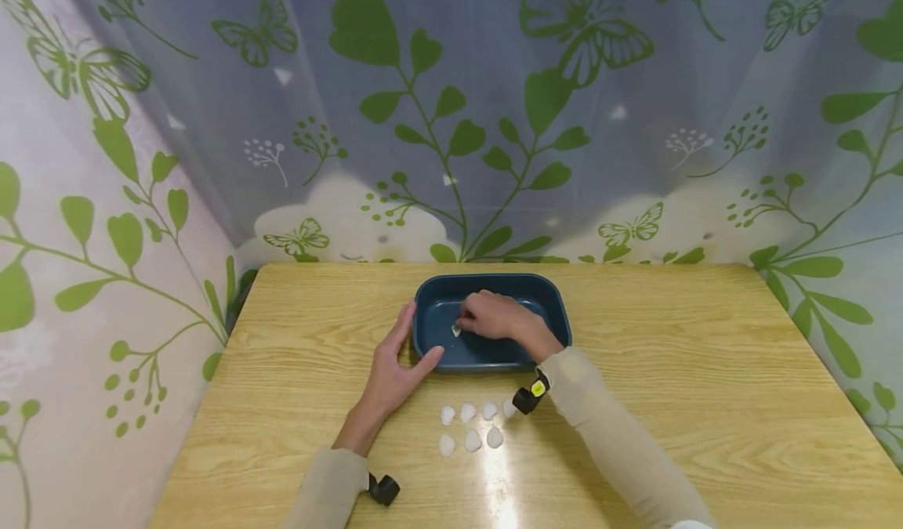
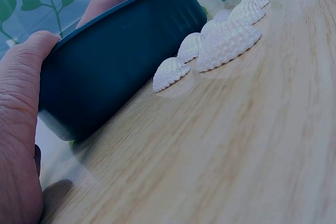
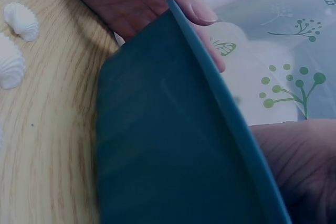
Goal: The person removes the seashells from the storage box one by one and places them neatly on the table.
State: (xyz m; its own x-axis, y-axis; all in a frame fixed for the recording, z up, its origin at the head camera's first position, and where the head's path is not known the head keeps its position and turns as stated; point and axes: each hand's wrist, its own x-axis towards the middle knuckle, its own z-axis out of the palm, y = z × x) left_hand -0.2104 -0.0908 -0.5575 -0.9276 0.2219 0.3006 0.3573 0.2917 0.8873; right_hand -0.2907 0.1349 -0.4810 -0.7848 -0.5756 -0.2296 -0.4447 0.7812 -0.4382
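A dark blue rectangular basin (image 1: 494,367) stands near the table's back edge. My left hand (image 1: 390,370) rests against its left end, thumb at the front rim and straight fingers along the side. Inside the basin, my right hand (image 1: 491,315) has its fingers curled down and pinches a small whitish seashell (image 1: 455,331) close to the floor of the basin. The wall hides that shell in both wrist views. Several white ribbed seashells (image 1: 472,440) lie in two rows on the table in front of the basin; the left wrist view shows their ridged backs (image 2: 228,45).
The wooden table (image 1: 317,317) reaches a curtain (image 1: 487,121) printed with green leaves and butterflies at the back. A black wrist camera (image 1: 525,400) on the right sleeve hangs over the right end of the upper shell row. Light glares off the front tabletop.
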